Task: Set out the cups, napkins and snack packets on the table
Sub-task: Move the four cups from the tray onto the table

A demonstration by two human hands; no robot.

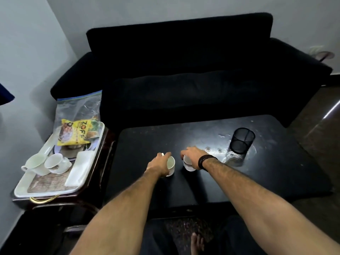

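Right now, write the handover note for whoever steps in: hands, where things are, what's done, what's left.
Left hand: grip closed on a white cup standing on the black table.
Right hand: grip closed on a second white cup beside it.
Tray on the side stand holds two more cups, a white napkin stack and a yellow snack packet in a clear bag.
Done: two cups on the table.
Left: release both, then move the remaining cups, napkins and snacks.
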